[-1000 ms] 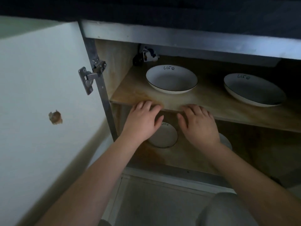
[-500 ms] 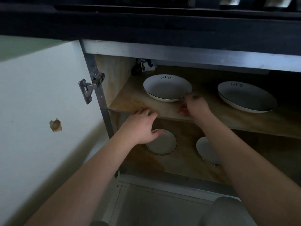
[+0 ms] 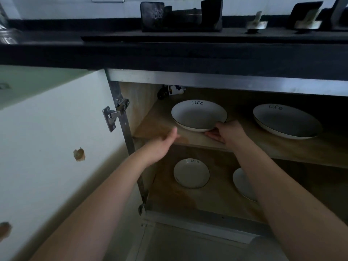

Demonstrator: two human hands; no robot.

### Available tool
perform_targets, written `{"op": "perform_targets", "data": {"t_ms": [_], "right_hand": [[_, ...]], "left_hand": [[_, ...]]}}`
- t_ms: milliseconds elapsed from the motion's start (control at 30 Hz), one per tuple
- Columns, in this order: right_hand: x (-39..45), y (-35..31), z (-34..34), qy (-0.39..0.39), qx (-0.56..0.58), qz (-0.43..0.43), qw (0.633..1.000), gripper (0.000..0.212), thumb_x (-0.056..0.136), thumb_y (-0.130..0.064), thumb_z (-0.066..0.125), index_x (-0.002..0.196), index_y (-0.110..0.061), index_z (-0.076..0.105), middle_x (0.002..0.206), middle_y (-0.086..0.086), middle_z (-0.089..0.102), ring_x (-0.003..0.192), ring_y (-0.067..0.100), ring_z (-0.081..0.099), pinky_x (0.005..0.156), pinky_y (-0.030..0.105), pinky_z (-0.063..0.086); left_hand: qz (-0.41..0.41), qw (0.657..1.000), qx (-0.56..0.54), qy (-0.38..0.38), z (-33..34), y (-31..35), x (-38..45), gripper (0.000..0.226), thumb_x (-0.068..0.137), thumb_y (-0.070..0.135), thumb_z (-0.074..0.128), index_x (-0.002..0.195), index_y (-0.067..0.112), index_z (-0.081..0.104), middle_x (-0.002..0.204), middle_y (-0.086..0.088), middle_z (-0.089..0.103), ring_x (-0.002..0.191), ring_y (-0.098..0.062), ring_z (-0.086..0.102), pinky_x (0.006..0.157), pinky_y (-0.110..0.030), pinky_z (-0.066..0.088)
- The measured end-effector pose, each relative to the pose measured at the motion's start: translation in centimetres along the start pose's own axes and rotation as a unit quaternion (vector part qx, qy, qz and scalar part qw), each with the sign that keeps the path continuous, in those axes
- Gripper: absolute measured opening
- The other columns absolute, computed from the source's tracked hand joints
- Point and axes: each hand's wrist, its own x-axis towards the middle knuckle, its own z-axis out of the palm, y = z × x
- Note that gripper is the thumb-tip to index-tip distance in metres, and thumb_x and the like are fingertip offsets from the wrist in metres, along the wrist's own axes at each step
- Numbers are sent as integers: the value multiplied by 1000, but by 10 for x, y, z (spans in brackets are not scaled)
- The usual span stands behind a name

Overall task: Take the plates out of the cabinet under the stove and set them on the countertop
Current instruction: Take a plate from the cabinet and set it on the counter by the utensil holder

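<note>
The cabinet under the stove stands open with a wooden upper shelf [image 3: 150, 127]. Two white plates marked "life" lie on it: the left plate [image 3: 197, 114] and the right plate [image 3: 284, 120]. On the cabinet floor lie a small plate [image 3: 191, 173] and another plate [image 3: 243, 183], partly hidden by my right forearm. My right hand [image 3: 225, 131] grips the near right rim of the left upper plate, fingers under its edge. My left hand [image 3: 162, 145] hovers at the shelf's front edge, fingers apart, holding nothing. The dark countertop [image 3: 56, 40] runs above.
The white cabinet door [image 3: 47, 147] hangs open on the left, its metal hinge [image 3: 114, 114] at the frame. A stove with burner supports [image 3: 180, 15] sits on the countertop above. A small dark object [image 3: 169, 91] lies at the shelf's back corner.
My right hand has moved from the shelf edge to the left upper plate and closed on its rim. My left hand lifted off the shelf edge. The view tilted up, showing the countertop and stove.
</note>
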Motion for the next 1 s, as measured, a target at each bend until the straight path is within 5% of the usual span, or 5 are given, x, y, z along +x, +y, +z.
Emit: {"op": "perform_targets", "data": {"t_ms": [167,267,400,733,1000], "right_hand": [[-21,4,-12,-13,-37,17,999,42,94,-5,55,134,-3,44,96,23,68,68,28,75,57,31,61],[-33,5,-19,-19,-58,17,998,32,94,-6,55,125,-2,48,93,21,68,65,26,74,58,30,61],[-47,4,-28,-11,-96,-7,995,19,93,-5,55,111,-5,53,94,18,67,65,23,73,48,24,57],[-64,9,-46,-6,-136,-72,988,14,94,-2,52,100,-10,62,96,6,66,81,20,67,46,20,54],[-77,13,-52,-51,-97,-71,991,18,94,-2,50,97,-8,66,95,9,71,73,19,73,52,21,56]], "left_hand": [[2,916,-385,112,-9,-3,8,69,93,69,18,130,27,58,131,-2,63,121,-20,59,113,-45,32],[-15,794,-602,78,-13,1,12,66,97,63,30,146,21,42,151,-14,43,137,-31,42,110,-47,35],[-52,731,-679,34,-12,10,14,76,94,66,34,152,17,28,160,-17,22,146,-35,24,113,-57,27],[-92,775,-625,24,-6,13,0,82,90,66,41,148,9,38,157,-11,33,134,-33,41,92,-59,49],[-102,803,-576,112,-3,11,-27,39,92,48,58,119,21,66,128,-3,53,108,-23,57,60,-40,61]]}}
